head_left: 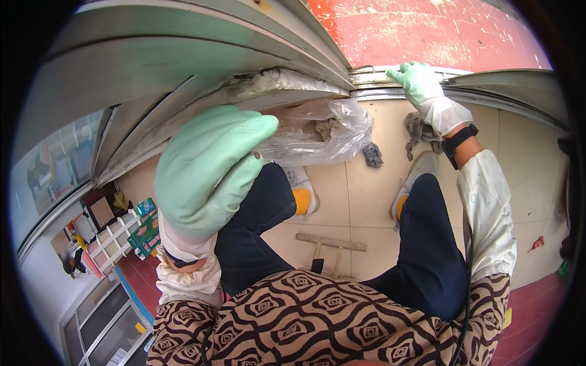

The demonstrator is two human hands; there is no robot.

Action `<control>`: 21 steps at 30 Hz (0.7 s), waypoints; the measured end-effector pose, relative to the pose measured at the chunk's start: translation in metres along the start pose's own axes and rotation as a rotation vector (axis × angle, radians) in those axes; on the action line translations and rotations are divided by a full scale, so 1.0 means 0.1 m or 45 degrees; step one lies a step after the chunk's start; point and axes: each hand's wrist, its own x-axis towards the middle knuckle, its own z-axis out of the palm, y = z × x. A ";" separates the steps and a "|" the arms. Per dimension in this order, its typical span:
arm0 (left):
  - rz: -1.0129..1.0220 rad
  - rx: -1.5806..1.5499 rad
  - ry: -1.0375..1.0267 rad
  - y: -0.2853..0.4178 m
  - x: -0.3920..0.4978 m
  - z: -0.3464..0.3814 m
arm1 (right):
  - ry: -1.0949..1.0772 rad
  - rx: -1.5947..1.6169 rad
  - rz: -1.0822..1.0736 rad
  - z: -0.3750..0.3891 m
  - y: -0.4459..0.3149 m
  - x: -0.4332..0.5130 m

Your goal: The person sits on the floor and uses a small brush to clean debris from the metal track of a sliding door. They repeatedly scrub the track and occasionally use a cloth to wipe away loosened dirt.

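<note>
Pale green rubber gloves cover both hands. My left hand (210,169) is raised close to the camera, fingers together and slightly bent; its palm side is hidden, so a held thing cannot be ruled out. My right hand (416,82) reaches to the metal sliding-door track (380,94) at the threshold, fingers over its light sill; whether it grips anything is unclear. A clear plastic bag (320,148) with greyish-brown contents lies on the tiles below the door frame. Beside it rests a steel-wool scrubber (373,154). A dirty grey rag (419,128) lies below my right hand.
A small wooden stool (332,242) is between my legs. Metal door panels (183,50) rise at the upper left, another (508,87) at the right. Red flooring (421,32) lies beyond the threshold. Green boxes (144,235) and a white rack (114,242) stand at the left.
</note>
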 end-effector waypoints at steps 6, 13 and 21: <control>-0.017 -0.033 0.025 0.01 0.01 0.05 | -0.004 1.029 0.410 0.27 0.04 -0.01; -0.085 -0.024 0.050 0.01 0.00 0.08 | -0.087 1.404 0.435 0.17 0.27 -0.19; -0.109 -0.057 0.071 0.03 0.01 0.11 | 0.082 0.669 0.136 0.18 0.21 -0.19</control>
